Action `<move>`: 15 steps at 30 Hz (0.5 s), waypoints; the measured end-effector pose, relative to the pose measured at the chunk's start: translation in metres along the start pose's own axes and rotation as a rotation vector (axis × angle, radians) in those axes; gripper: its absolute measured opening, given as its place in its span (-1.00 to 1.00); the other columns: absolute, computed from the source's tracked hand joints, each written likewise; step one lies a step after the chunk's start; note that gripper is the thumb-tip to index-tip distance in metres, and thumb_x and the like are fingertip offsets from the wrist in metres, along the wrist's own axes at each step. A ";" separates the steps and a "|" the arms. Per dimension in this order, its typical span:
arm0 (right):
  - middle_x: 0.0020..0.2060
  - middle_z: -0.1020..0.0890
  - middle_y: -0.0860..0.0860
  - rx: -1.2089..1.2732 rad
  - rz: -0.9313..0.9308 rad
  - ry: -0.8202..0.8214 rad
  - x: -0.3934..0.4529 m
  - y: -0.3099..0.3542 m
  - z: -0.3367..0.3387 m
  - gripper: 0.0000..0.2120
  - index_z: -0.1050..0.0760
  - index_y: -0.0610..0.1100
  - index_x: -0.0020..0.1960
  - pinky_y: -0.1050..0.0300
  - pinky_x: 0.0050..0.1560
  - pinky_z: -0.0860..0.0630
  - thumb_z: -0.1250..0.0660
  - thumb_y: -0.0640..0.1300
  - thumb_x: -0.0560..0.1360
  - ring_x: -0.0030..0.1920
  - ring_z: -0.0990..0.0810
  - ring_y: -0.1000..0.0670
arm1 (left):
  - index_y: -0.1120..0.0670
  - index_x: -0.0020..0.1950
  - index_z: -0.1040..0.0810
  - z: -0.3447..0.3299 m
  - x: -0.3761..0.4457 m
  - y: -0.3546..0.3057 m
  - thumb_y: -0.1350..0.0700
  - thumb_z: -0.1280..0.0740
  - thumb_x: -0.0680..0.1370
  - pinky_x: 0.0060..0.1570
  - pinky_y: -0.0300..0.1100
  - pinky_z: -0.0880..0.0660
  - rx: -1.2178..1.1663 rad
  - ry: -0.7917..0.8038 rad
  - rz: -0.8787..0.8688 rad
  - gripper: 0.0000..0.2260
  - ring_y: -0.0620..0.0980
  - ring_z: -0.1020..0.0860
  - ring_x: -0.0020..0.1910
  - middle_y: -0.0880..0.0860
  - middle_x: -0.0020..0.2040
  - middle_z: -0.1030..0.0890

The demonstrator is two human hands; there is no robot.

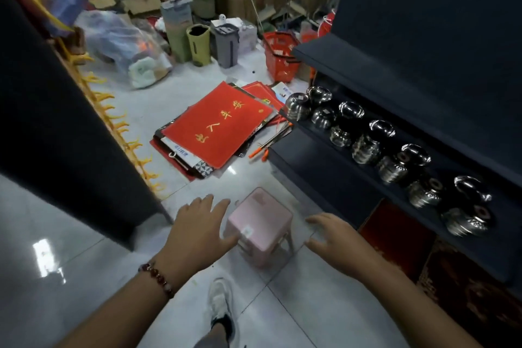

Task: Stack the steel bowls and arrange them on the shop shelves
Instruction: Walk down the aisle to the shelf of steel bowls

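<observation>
Several stacks of steel bowls (367, 144) stand upside down in two rows on a dark shelf (324, 167) at the right. My left hand (197, 232), with a red bead bracelet on its wrist, hovers with spread fingers over the left side of a pink plastic stool (261, 224) on the floor. My right hand (333, 237) hovers with loosely spread fingers just right of the stool. Neither hand holds anything. Whether the fingers touch the stool is unclear.
A pile of red mats (223, 127) lies on the white tiled floor ahead. A red shopping basket (279, 56), bins and bagged goods crowd the back. A dark shelf unit (56, 135) with yellow hooks stands at the left. My shoe (220, 305) is below.
</observation>
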State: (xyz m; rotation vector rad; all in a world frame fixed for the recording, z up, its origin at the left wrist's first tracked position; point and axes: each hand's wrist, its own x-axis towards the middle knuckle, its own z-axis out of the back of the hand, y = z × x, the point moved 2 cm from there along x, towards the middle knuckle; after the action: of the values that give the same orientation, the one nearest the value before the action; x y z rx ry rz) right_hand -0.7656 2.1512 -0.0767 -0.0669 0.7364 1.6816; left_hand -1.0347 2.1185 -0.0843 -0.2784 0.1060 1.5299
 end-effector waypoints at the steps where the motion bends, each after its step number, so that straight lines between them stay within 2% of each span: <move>1: 0.39 -0.42 0.09 0.021 -0.025 -0.006 0.015 0.004 0.007 -0.49 -0.36 0.03 0.44 0.07 0.40 -0.34 -0.33 0.09 0.53 0.38 -0.38 0.06 | -0.02 0.52 -0.34 0.008 0.022 0.004 -0.42 0.09 0.34 0.27 0.04 -0.41 0.023 0.016 -0.031 -0.15 0.15 -0.46 0.34 0.14 0.40 -0.47; 2: 0.40 -0.41 0.08 0.050 -0.046 -0.021 0.032 0.008 0.016 -0.49 -0.36 0.03 0.45 0.07 0.41 -0.33 -0.33 0.08 0.53 0.39 -0.37 0.06 | -0.03 0.54 -0.29 0.016 0.047 0.008 -0.43 0.09 0.36 0.31 0.02 -0.37 0.035 0.020 -0.061 -0.15 0.13 -0.42 0.37 0.13 0.43 -0.43; 6: 0.42 -0.39 0.08 0.111 -0.106 -0.109 0.084 0.017 0.055 -0.48 -0.34 0.03 0.46 0.07 0.40 -0.34 -0.33 0.08 0.54 0.40 -0.36 0.05 | -0.05 0.59 -0.16 0.044 0.139 0.007 -0.39 -0.13 0.53 0.39 0.01 -0.31 0.098 0.035 -0.212 -0.28 0.12 -0.33 0.44 0.11 0.50 -0.32; 10: 0.45 -0.33 0.10 0.197 -0.184 -0.197 0.111 0.001 0.082 -0.45 -0.28 0.07 0.49 0.02 0.40 -0.34 -0.31 0.11 0.54 0.43 -0.33 0.05 | -0.02 0.58 -0.22 0.067 0.213 -0.030 -0.42 0.02 0.44 0.36 0.01 -0.34 0.115 0.042 -0.372 -0.20 0.14 -0.36 0.42 0.14 0.48 -0.36; 13: 0.52 -0.22 0.05 0.221 -0.250 -0.227 0.130 -0.023 0.097 -0.37 -0.15 0.05 0.55 0.02 0.46 -0.26 -0.30 0.09 0.56 0.50 -0.23 0.01 | -0.03 0.60 -0.17 0.074 0.260 -0.060 -0.36 -0.15 0.53 0.42 0.03 -0.26 0.160 0.054 -0.468 -0.28 0.13 -0.26 0.51 0.14 0.56 -0.25; 15: 0.56 -0.13 0.01 0.228 -0.279 -0.236 0.146 -0.041 0.105 -0.32 -0.07 0.05 0.58 -0.01 0.49 -0.20 -0.28 0.10 0.56 0.54 -0.14 -0.02 | -0.04 0.61 -0.13 0.078 0.289 -0.080 -0.34 -0.18 0.55 0.42 0.02 -0.25 0.187 0.054 -0.503 -0.28 0.13 -0.23 0.53 0.14 0.57 -0.23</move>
State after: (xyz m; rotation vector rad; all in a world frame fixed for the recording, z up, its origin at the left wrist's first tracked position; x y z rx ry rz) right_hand -0.7305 2.3325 -0.0736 0.1795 0.7002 1.3056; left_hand -0.9511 2.4160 -0.0699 -0.1793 0.2043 1.0059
